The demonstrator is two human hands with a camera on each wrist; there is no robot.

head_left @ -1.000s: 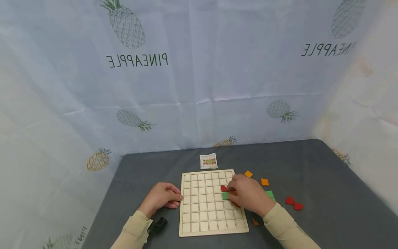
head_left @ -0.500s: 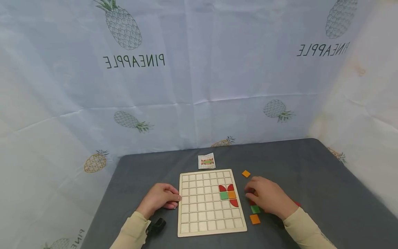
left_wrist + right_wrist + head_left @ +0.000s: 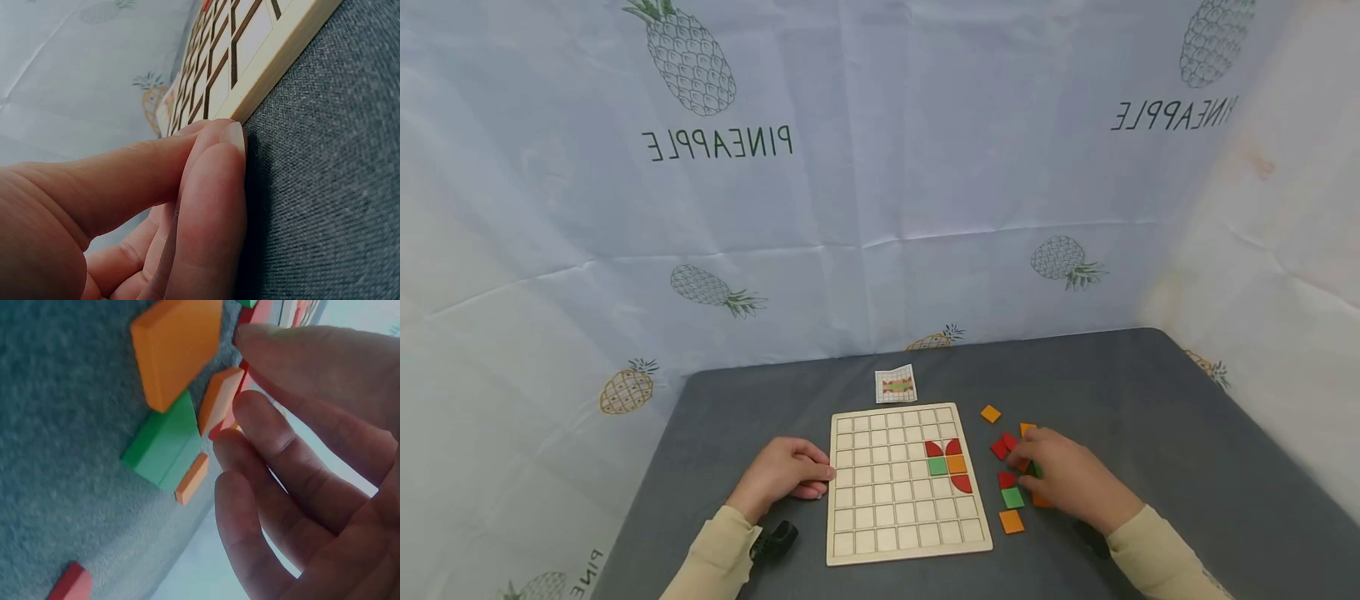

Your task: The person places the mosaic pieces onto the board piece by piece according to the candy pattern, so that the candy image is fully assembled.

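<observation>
A wooden grid board point(image 3: 887, 517) lies on the table. My left hand point(image 3: 786, 471) rests at its left edge, and in the left wrist view the thumb and index finger pinch the board's rim point(image 3: 262, 81). On the board's right side sit a green square point(image 3: 937, 466), an orange square point(image 3: 956, 464) and red rounded pieces point(image 3: 961, 483). My right hand point(image 3: 1067, 477) hovers over loose pieces right of the board, thumb and fingers apart with nothing between them. Beneath it in the right wrist view are a green piece point(image 3: 165, 447) and an orange one point(image 3: 178, 350).
A small pattern card point(image 3: 896, 385) lies behind the board. Loose tiles include an orange square point(image 3: 991, 413) at the back, a green one point(image 3: 1012, 497) and another orange tile point(image 3: 1011, 522) nearer the front. A patterned cloth point(image 3: 820, 192) hangs behind the dark table point(image 3: 737, 400).
My right hand has left the board and moved right to the loose pieces, uncovering the orange square and red pieces on the grid. My left hand stays at the board's edge.
</observation>
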